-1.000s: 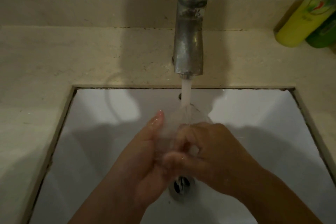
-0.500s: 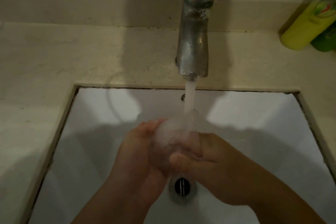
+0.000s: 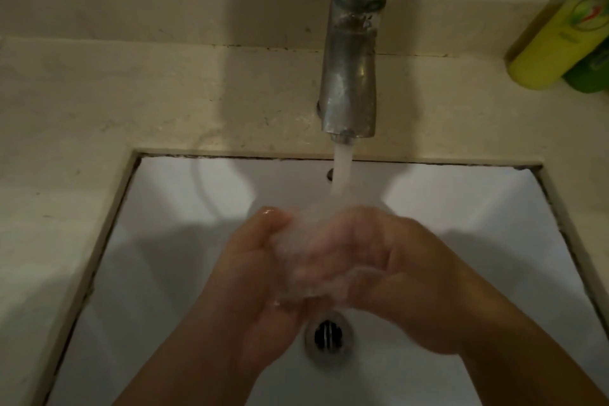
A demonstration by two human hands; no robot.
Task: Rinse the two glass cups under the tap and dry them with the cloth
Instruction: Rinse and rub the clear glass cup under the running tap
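Observation:
Both my hands meet under the running tap point(image 3: 351, 53), above the white sink point(image 3: 478, 208). Between them is a clear glass cup point(image 3: 306, 241), mostly blurred by the foaming water pouring over it. My left hand point(image 3: 250, 277) cups it from the left with the thumb up at its far side. My right hand point(image 3: 418, 277) wraps it from the right, its fingers curled across the front. The second cup and the cloth are out of view.
The drain point(image 3: 328, 334) lies just below my hands. A beige stone counter point(image 3: 131, 102) surrounds the sink. A yellow bottle point(image 3: 560, 39) and a green bottle point(image 3: 593, 72) stand at the back right corner.
My hands have closed in tighter round the cup and turned it under the stream. Water now spreads over more of my right fingers.

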